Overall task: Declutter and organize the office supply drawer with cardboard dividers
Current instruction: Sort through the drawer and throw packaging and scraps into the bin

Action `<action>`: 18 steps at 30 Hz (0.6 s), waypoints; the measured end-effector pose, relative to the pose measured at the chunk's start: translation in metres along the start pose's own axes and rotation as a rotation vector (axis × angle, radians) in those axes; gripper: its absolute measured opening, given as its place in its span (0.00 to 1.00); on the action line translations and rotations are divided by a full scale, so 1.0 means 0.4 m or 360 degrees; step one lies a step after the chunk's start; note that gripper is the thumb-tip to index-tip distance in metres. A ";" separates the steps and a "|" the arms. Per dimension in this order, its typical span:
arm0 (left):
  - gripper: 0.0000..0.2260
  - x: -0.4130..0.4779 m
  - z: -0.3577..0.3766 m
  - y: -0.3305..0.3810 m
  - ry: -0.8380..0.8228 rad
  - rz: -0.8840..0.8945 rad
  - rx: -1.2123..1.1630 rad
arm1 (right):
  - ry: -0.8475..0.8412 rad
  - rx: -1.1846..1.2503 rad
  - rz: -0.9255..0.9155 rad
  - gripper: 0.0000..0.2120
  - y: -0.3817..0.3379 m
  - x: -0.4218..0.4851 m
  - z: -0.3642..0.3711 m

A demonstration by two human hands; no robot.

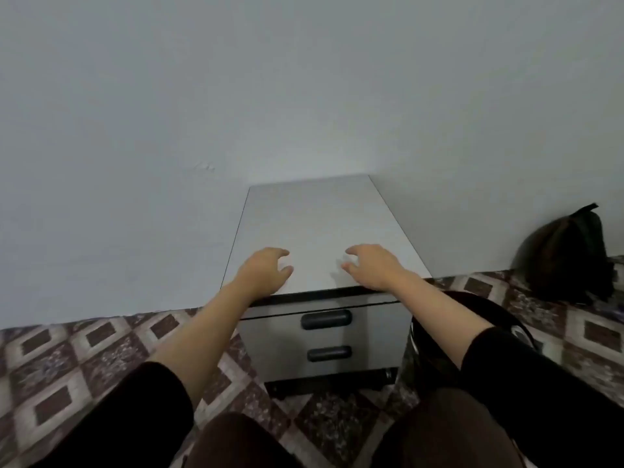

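Note:
A small grey drawer cabinet (314, 221) stands against the pale wall in the middle of the head view. Its front shows two drawers, both pushed in: the upper drawer (270, 327) has a black handle (326, 319), and so does the lower drawer (280, 359), whose handle (329, 353) sits lower down. My left hand (265, 270) and my right hand (369, 265) hover over the near edge of the cabinet top, fingers loosely curled, holding nothing. No office supplies or cardboard dividers are visible.
A black round bin (435, 363) stands right of the cabinet, partly behind my right arm. A dark bag (567, 258) leans on the wall at far right. Patterned tile floor (67, 373) lies to the left. My knees are at the bottom edge.

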State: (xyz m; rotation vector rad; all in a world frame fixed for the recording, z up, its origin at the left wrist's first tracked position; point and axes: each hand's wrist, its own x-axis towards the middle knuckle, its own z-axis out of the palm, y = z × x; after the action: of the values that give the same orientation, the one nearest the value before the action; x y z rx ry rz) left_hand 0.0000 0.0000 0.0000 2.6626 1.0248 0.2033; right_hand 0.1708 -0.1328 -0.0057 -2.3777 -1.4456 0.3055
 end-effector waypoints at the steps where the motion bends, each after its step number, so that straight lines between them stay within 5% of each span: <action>1: 0.22 -0.011 0.018 -0.001 -0.0016 -0.0002 0.0040 | -0.0042 -0.0042 -0.0013 0.23 0.000 -0.013 0.019; 6: 0.26 -0.054 0.127 -0.023 -0.0209 -0.0069 0.0127 | -0.0162 -0.0321 -0.0103 0.25 0.038 -0.059 0.132; 18: 0.30 -0.093 0.195 -0.047 -0.0080 -0.0023 0.0354 | -0.0034 -0.0359 -0.0167 0.26 0.066 -0.064 0.166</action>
State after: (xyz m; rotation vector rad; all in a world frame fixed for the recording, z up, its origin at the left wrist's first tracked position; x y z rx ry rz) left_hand -0.0215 -0.0280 -0.0811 2.8395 1.1092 0.0193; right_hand 0.1572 -0.1552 -0.0771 -2.4652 -1.6876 0.1483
